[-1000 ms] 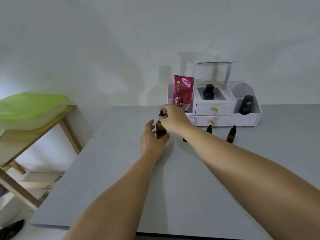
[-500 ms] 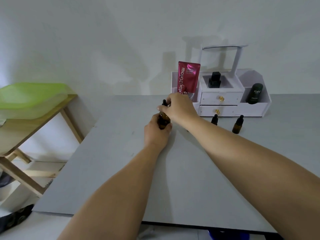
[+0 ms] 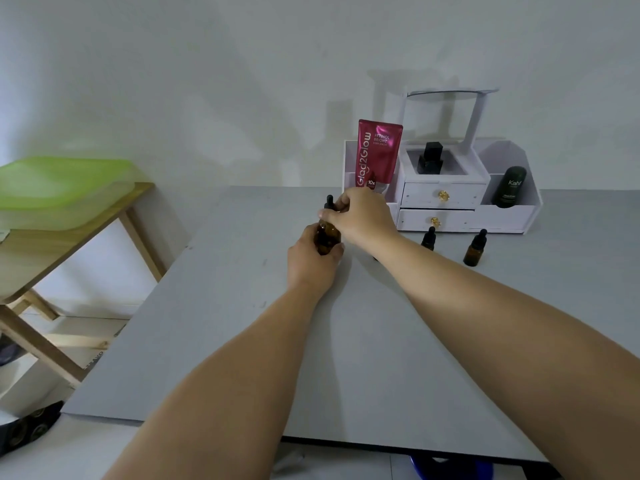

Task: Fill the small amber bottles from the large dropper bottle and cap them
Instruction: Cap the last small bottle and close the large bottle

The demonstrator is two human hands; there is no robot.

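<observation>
Amber glass of the big bottle [image 3: 328, 238] sits in the left grip [image 3: 311, 263], which curls round its body toward the counter's [image 3: 225, 323] far edge. The right grip [image 3: 362, 218] pinches its dropper cap [image 3: 329, 201], so unscrewing looks to be the step in hand. A small bottle [image 3: 428, 240] and a second bottle [image 3: 475, 250] stand capped further right. The next move probably calls for twisting the cap free and lifting the dropper straight out.
</observation>
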